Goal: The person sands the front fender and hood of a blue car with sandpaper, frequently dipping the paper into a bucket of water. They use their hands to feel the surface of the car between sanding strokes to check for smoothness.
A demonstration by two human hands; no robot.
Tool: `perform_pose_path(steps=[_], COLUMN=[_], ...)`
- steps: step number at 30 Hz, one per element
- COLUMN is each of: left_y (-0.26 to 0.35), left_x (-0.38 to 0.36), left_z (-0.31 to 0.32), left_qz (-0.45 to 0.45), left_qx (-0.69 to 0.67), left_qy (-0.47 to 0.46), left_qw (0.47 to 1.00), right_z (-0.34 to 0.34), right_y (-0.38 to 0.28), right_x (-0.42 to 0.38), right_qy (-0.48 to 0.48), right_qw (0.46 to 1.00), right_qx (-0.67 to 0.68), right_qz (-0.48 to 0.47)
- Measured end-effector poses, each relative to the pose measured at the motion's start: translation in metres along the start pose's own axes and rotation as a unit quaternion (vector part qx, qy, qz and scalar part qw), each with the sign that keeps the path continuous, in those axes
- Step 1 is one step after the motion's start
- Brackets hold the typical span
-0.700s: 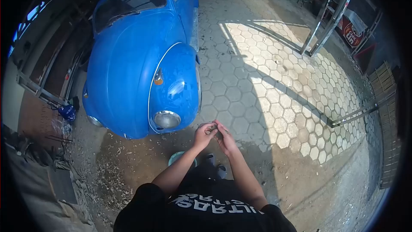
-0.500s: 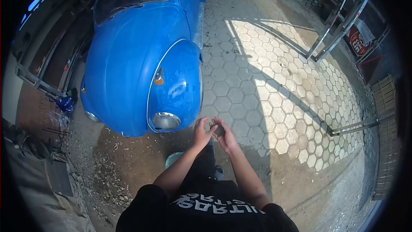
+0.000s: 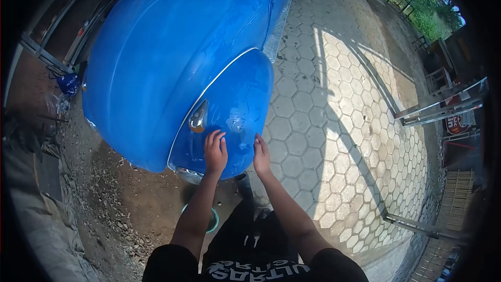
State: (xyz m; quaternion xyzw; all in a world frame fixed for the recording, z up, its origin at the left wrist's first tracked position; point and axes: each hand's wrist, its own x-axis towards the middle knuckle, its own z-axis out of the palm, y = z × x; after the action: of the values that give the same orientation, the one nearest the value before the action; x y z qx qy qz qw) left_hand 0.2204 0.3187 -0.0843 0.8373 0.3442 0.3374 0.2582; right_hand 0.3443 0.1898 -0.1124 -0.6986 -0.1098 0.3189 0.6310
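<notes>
A blue rounded car point(image 3: 156, 68) fills the upper left, its front fender point(image 3: 235, 99) wet and streaked. Over the fender's front part is my left hand point(image 3: 215, 152), fingers loosely bent and apart, just below the chrome turn signal lamp point(image 3: 198, 117). My right hand point(image 3: 262, 156) is at the fender's outer edge, its fingers stretched out, palm turned toward the left one. Both hands hold nothing. The headlight point(image 3: 189, 174) shows under my left wrist, partly cut off by the fender.
A teal-rimmed bucket point(image 3: 214, 221) stands on the dirt beside my left leg. Hexagonal pavers point(image 3: 297, 120) cover the right side, partly sunlit. A metal frame point(image 3: 428, 109) and a bamboo screen point(image 3: 451, 203) stand at the right. Gravel point(image 3: 122, 219) lies at the lower left.
My hands, close together beside the fender before, have moved apart and over the fender. The view has come closer to the car, and the headlight is now more hidden.
</notes>
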Motion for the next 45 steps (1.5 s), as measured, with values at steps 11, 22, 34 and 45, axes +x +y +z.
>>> perform_pose_path(steps=[11, 22, 34, 45], left_y=[-0.03, -0.015, -0.046, -0.056], left_x=[0.035, 0.109, 0.203, 0.196], left_z=[-0.018, 0.04, 0.118, 0.119], left_qz=[-0.051, -0.005, 0.026, -0.025], left_qx=[0.017, 0.01, 0.118, 0.101], left_qy=[0.001, -0.058, -0.057, -0.051], left_qw=[0.999, 0.998, 0.991, 0.993], right_z=[0.087, 0.085, 0.064, 0.045], right_y=[-0.022, -0.056, -0.043, -0.025], right_x=[0.128, 0.243, 0.259, 0.205], right_qy=[-0.045, 0.054, 0.068, 0.052], right_qw=[0.817, 0.823, 0.881, 0.898], right_qx=[-0.491, -0.533, -0.433, -0.37], right_qz=[-0.299, -0.191, -0.178, -0.232])
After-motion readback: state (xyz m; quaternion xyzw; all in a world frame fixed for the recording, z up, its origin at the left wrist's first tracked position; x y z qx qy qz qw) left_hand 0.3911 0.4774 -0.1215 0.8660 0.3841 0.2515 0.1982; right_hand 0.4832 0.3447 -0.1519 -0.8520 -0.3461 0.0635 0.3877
